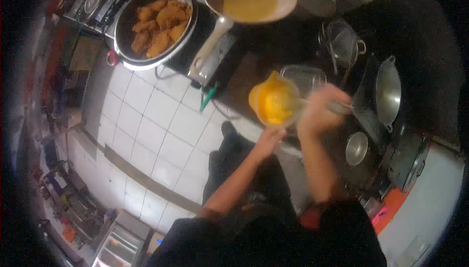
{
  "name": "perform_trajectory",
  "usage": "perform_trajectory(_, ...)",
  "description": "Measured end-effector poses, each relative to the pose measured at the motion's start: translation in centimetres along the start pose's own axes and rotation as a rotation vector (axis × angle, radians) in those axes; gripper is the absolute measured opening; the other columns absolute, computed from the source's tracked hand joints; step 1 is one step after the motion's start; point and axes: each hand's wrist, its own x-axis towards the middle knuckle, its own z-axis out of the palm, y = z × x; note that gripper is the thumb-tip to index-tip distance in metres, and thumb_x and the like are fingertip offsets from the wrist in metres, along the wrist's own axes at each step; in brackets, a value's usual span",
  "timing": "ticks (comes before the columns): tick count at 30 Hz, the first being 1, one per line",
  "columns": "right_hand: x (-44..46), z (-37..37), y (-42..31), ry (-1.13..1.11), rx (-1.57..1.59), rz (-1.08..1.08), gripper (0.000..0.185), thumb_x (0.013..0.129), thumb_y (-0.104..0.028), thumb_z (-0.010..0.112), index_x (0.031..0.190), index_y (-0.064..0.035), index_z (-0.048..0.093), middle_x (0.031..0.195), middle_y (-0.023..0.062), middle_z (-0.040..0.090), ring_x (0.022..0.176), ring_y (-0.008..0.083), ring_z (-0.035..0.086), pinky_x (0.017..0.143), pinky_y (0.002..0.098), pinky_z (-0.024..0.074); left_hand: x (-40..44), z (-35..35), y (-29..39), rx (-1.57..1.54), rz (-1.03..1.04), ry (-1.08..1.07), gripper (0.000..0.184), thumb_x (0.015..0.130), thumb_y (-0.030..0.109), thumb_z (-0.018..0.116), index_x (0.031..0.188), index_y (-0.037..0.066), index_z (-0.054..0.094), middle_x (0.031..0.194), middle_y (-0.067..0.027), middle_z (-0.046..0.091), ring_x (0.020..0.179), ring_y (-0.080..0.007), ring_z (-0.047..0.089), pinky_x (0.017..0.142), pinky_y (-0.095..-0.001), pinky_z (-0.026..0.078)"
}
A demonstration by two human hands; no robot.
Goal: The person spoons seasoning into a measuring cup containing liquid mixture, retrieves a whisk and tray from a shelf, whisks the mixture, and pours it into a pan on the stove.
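Observation:
My left hand (269, 141) grips the near side of a small bowl (292, 118) holding glossy yellow-orange egg (275, 104). My right hand (322, 110), smeared by motion, is closed around the handle of a metal utensil (342, 107). That utensil reaches left to the bowl's rim; its working end is blurred, so I cannot tell whether it is a fork or a spoon. Just behind the bowl lies a clear plastic container (305, 77). Farther off, a light frying pan (288, 0) contains a thin yellow layer (251, 0).
A wide pot (120, 37) of browned fried pieces (161, 25) stands on the stove at the upper left. Along the dark counter to the right are a strainer (343, 42), a metal wok (388, 93) and a small metal bowl (357, 148). White floor tiles (161, 140) show at the left.

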Motion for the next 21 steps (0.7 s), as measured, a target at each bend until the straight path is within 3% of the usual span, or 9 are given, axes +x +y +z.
perform_trajectory(2,-0.2,-1.1,6.0,-0.501,-0.213,0.137,0.013,0.08,-0.01,0.063,0.073,-0.0069,0.052,0.066,0.0008,0.053,0.062,0.0096,0.05,0.058,0.0282,0.0439,-0.5,0.4,0.5,-0.012,-0.006,-0.053,0.046,0.089,0.038,0.053,0.107,-0.004,0.059,0.099,-0.0063,0.062,0.092,-0.0141,0.054,0.084,-0.0302,0.042)
perform_trajectory(4,1.1,1.2,-2.5,-0.07,0.048,0.001,0.012,0.079,-0.009,0.064,0.076,-0.0063,0.052,0.066,0.0011,0.053,0.062,0.01,0.05,0.059,0.0289,0.0438,-0.1,0.9,2.0,-0.105,0.112,0.032,0.047,0.089,0.039,0.052,0.107,-0.004,0.059,0.099,-0.0078,0.062,0.092,-0.0152,0.055,0.084,-0.0313,0.042)
perform_trajectory(6,-0.5,1.0,1.0,-0.175,-0.437,-0.359,0.015,0.079,-0.009,0.064,0.073,-0.0066,0.051,0.065,0.0006,0.052,0.062,0.0099,0.05,0.058,0.0285,0.0435,0.2,0.5,0.2,-0.046,-0.028,-0.039,0.041,0.089,0.033,0.053,0.104,-0.004,0.06,0.095,-0.0098,0.064,0.088,-0.0166,0.057,0.081,-0.0316,0.044)
perform_trajectory(8,0.1,0.4,-0.1,-0.114,-0.174,-0.135,0.015,0.078,-0.008,0.064,0.073,-0.0067,0.051,0.065,0.0007,0.053,0.063,0.0101,0.05,0.059,0.028,0.044,-0.2,1.1,0.9,0.006,0.225,0.019,0.039,0.091,0.033,0.051,0.112,0.001,0.058,0.092,-0.0044,0.062,0.073,-0.0114,0.052,0.064,-0.0278,0.044)
perform_trajectory(10,0.4,0.5,0.8,-0.07,0.082,0.112,0.015,0.078,-0.008,0.064,0.073,-0.0068,0.051,0.066,0.0008,0.053,0.063,0.0102,0.051,0.06,0.0275,0.0444,1.7,1.0,-0.3,-0.057,0.146,0.013,0.038,0.09,0.031,0.053,0.108,-0.001,0.059,0.094,-0.0063,0.063,0.08,-0.0138,0.054,0.071,-0.0293,0.044)
perform_trajectory(12,0.4,-1.0,5.5,-0.612,-0.376,0.107,0.016,0.079,-0.009,0.064,0.071,-0.0071,0.05,0.066,0.0005,0.052,0.064,0.0096,0.05,0.059,0.026,0.0427,0.3,1.6,-1.1,-0.116,0.05,-0.012,0.037,0.089,0.03,0.055,0.105,-0.003,0.059,0.096,-0.0082,0.063,0.088,-0.0163,0.057,0.079,-0.0308,0.044)
perform_trajectory(15,0.8,0.8,2.7,-0.111,-0.258,-0.016,0.019,0.081,-0.012,0.063,0.068,-0.0074,0.048,0.065,0.0,0.05,0.062,0.0094,0.046,0.056,0.0255,0.0393,1.8,0.8,-1.9,-0.12,0.083,-0.096,0.038,0.088,0.028,0.058,0.112,-0.001,0.056,0.105,-0.0072,0.06,0.094,-0.0171,0.056,0.08,-0.0328,0.045)
perform_trajectory(18,0.1,-1.2,2.9,-0.504,-0.345,-0.147,0.013,0.079,-0.007,0.063,0.077,-0.0067,0.05,0.068,0.0025,0.053,0.068,0.0112,0.051,0.061,0.0265,0.0436,1.4,1.8,-1.2,-0.128,0.155,0.011,0.028,0.087,0.023,0.058,0.103,0.0,0.06,0.089,-0.0064,0.064,0.079,-0.0129,0.056,0.069,-0.0292,0.046)
perform_trajectory(21,-0.2,-0.9,1.0,0.091,0.052,-0.069,0.014,0.079,-0.005,0.064,0.08,-0.0066,0.05,0.069,0.0033,0.054,0.068,0.0117,0.051,0.063,0.027,0.0452,0.9,2.0,0.1,-0.239,0.138,-0.031,0.036,0.088,0.027,0.058,0.108,-0.003,0.058,0.101,-0.0093,0.063,0.094,-0.0167,0.057,0.085,-0.0328,0.044)
